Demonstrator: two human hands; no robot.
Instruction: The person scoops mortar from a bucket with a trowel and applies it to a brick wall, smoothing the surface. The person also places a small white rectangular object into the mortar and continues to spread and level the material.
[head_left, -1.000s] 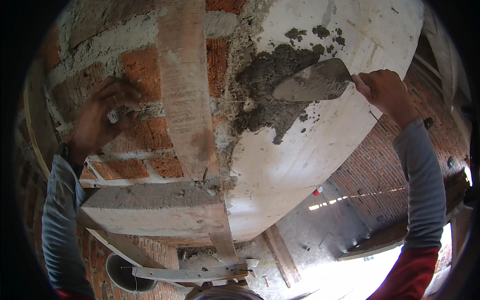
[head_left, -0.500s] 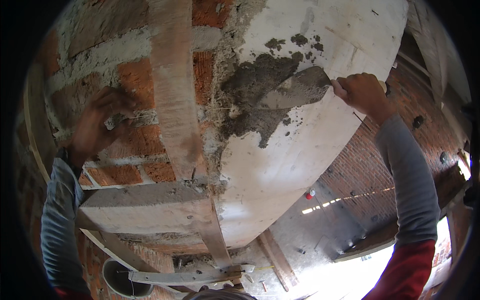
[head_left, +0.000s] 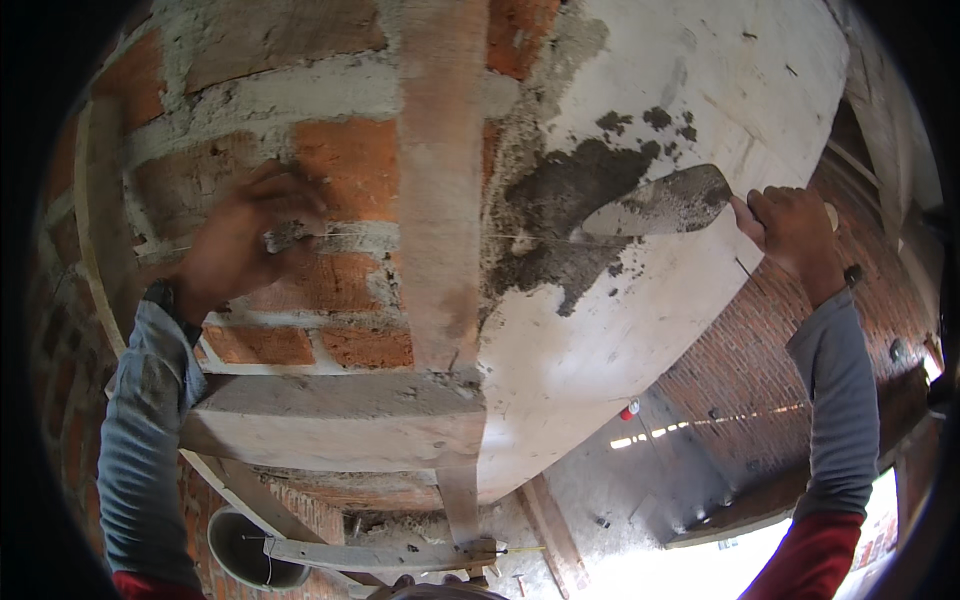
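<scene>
My right hand (head_left: 793, 225) is closed around the handle of a trowel (head_left: 675, 205). Its pointed grey blade, smeared with mortar, lies over the right part of a dark wet mortar patch (head_left: 565, 200) on the pale board (head_left: 590, 350). To the left, in front of the brickwork (head_left: 345, 165), my left hand (head_left: 250, 235) has its fingers bent with thumb and forefinger together. A thin pale string (head_left: 365, 236) runs from those fingertips, past the upright wooden plank (head_left: 440, 190) and across the mortar near the blade's tip.
A horizontal wooden beam (head_left: 340, 420) crosses below the bricks. Farther down are a round bucket (head_left: 235, 550), a wooden strip (head_left: 380, 555) and a plank (head_left: 550, 530). Another brick wall (head_left: 790, 340) stands right, beyond the board's edge. A nail (head_left: 742, 268) sticks out near the right hand.
The view has shifted, so wall, board and both hands appear farther right. The trowel keeps nearly the same place on the mortar, and the left hand stays at the string.
</scene>
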